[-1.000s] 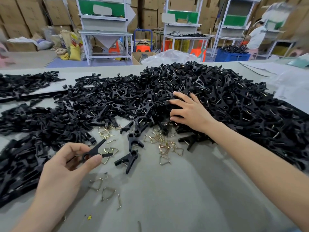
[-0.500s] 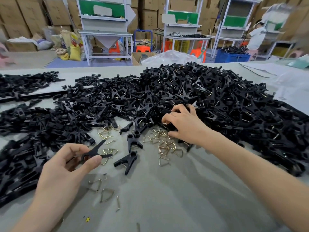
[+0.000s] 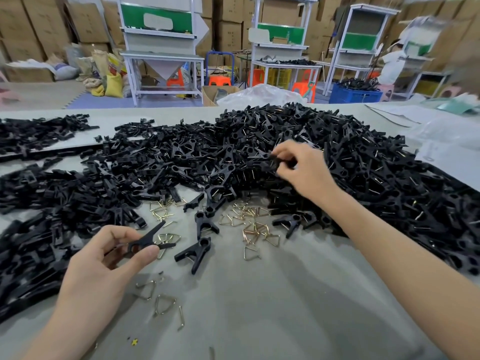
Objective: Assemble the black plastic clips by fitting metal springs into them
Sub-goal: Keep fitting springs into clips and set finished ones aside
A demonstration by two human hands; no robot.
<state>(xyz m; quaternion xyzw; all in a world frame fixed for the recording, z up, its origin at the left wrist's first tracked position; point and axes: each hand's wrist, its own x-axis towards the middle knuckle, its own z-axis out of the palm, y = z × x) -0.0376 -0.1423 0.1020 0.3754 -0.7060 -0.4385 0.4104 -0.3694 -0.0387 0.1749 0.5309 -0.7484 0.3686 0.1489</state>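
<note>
Left hand (image 3: pixel 104 266) grip is pinching a black clip half (image 3: pixel 152 242) between thumb and fingers, just above the table (image 3: pixel 259 307). Loose metal springs (image 3: pixel 250 226) lie scattered right of that grip. Further right, the right hand (image 3: pixel 304 172) grip pinches another clip piece (image 3: pixel 270 162) atop the big clip pile (image 3: pixel 376 165).

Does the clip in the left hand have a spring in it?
No, as far as visible: the clip pinched by the left hand shows only black plastic, no metal wire.
</note>
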